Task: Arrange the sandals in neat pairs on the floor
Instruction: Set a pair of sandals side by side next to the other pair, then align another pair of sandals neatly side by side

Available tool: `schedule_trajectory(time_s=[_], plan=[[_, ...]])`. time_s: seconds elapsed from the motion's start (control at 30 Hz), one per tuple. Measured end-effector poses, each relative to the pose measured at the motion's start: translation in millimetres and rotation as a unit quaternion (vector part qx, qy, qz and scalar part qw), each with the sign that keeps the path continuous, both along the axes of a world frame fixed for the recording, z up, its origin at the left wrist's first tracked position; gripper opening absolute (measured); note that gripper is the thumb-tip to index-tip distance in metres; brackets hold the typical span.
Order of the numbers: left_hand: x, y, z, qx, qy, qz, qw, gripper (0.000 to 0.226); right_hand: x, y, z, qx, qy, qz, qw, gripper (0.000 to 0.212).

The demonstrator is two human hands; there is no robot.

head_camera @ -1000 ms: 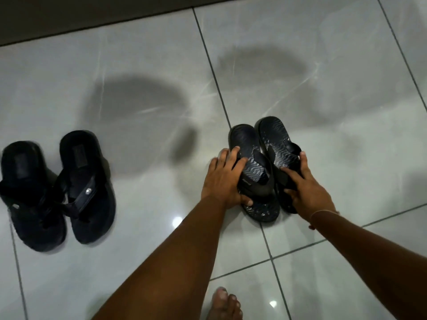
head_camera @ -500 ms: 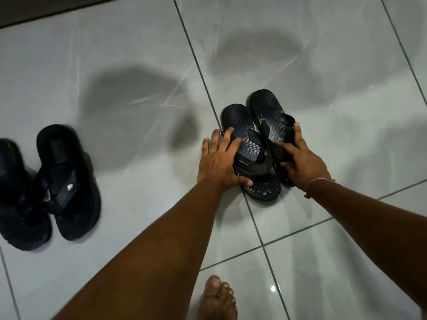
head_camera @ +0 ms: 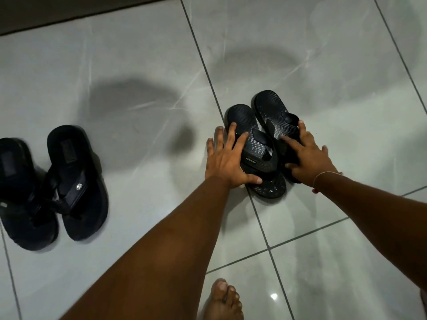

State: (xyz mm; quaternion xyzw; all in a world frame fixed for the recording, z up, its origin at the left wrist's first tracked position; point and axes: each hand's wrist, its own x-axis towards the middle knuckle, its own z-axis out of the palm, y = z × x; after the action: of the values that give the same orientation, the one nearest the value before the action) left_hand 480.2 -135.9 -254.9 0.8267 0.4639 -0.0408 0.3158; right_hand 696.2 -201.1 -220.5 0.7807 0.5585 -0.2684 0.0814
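Observation:
Two black sandals with wavy soles lie side by side and touching on the grey tile floor, right of centre. My left hand (head_camera: 227, 158) grips the outer edge of the left wavy sandal (head_camera: 256, 151), fingers spread over its heel end. On the right wavy sandal (head_camera: 270, 107) my right hand (head_camera: 307, 155) holds the strap and outer side. A second pair of plain black sandals stands at the far left: one sandal (head_camera: 18, 181) at the frame edge, the other (head_camera: 76, 179) beside it with a small metal stud on its strap, their straps overlapping.
My bare foot (head_camera: 221, 301) stands on the tiles near the bottom edge, below the wavy pair. A dark strip (head_camera: 69, 10) runs along the top left of the floor. Open tile lies between the two pairs.
Both hands stay on the wavy pair, which keeps its place across the grout line. My left fingers spread a little wider. Only the view has shifted.

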Motion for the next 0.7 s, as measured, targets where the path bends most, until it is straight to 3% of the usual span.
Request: schedule_trajectory(time_s=[0.13, 0.2, 0.3, 0.37, 0.5, 0.6, 0.7], plan=[[-32.6, -11.9, 20.1, 0.01, -0.03, -0.019, 0.999, 0.126, -40.7, -6.4, 22.2, 0.063, -0.014, -0.062, 0.996, 0.102], [-71.3, -18.9, 31.6, 0.011, -0.018, -0.008, 1.0, 0.116, -83.8, -14.0, 33.0, 0.11, 0.0, -0.069, 0.992, 0.097], [-165.6, -21.9, 45.3, 0.019, 0.016, 0.032, 0.999, 0.105, -177.4, -20.8, 38.4, 0.13, 0.049, 0.007, 0.99, 0.083], [-252.9, -11.7, 56.8, 0.046, 0.071, 0.049, 0.995, 0.107, -246.6, -13.1, 36.3, 0.124, 0.12, 0.059, 0.983, 0.079], [-419.0, 25.3, 76.9, 0.077, 0.196, 0.109, 0.971, 0.116, -365.2, 29.5, 20.5, 0.081, 0.212, 0.126, 0.966, 0.091], [-480.2, 43.3, 65.8, 0.01, 0.26, 0.118, 0.958, 0.122, -425.2, 59.8, 0.2, 0.037, 0.187, 0.196, 0.962, 0.103], [-504.7, 37.4, 43.0, -0.048, 0.258, 0.07, 0.962, 0.12, -463.2, 63.7, -19.1, 0.022, 0.161, 0.211, 0.964, 0.113]])
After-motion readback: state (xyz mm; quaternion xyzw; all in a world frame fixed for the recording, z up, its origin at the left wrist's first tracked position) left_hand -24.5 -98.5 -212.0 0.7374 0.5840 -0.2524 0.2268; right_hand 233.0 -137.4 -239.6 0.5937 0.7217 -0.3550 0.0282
